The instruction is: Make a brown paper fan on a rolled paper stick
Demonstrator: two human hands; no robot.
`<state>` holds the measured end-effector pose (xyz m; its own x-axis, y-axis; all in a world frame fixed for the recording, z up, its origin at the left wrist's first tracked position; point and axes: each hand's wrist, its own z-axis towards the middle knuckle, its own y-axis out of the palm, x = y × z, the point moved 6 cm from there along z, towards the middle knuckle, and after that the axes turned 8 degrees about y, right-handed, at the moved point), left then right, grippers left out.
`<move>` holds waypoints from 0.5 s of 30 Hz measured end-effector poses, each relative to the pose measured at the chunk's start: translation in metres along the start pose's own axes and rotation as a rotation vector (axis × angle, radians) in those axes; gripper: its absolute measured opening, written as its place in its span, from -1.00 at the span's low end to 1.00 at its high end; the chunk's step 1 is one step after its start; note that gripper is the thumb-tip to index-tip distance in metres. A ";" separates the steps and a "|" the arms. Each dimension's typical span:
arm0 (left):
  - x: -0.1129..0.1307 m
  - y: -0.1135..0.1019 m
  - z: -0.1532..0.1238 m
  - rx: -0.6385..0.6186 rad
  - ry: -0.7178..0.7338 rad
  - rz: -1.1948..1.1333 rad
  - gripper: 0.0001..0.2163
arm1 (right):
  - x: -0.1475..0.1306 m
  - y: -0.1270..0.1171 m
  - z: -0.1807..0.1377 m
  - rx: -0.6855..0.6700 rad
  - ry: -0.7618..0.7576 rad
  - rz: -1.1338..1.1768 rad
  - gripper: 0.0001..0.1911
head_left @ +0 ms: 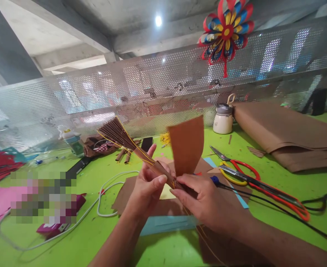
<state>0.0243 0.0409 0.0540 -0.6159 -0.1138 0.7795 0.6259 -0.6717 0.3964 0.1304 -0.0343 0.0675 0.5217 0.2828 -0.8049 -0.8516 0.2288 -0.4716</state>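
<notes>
Head view: your left hand (148, 187) and right hand (206, 200) are pinching a slim brown paper bundle (158, 167), the right beside yellow thread (174, 183). Its fanned, tightly pleated, yellow-edged end is slanting up above the green table (82, 248).

Concrete ceiling (127, 18) above a perforated partition (160, 87)

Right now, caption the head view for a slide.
Left hand and right hand hold a pleated brown paper bundle over a green table.

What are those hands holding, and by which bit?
Pleated brown paper: the left hand holds its narrow middle, the right hand pinches nearer its lower end.
</notes>
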 end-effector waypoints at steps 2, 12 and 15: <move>-0.002 0.000 0.000 0.013 -0.013 -0.001 -0.14 | 0.007 0.004 0.003 -0.038 0.008 0.049 -0.88; -0.007 -0.025 0.009 0.204 -0.018 0.057 -0.34 | 0.083 -0.028 0.035 -0.071 0.058 -0.152 -0.66; -0.001 -0.029 0.012 0.206 0.045 0.076 -0.33 | 0.102 -0.034 0.049 0.004 0.018 -0.279 -0.79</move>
<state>0.0131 0.0693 0.0476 -0.5810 -0.1938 0.7905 0.7528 -0.4972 0.4315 0.2148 0.0321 0.0194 0.7352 0.1920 -0.6501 -0.6747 0.2993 -0.6747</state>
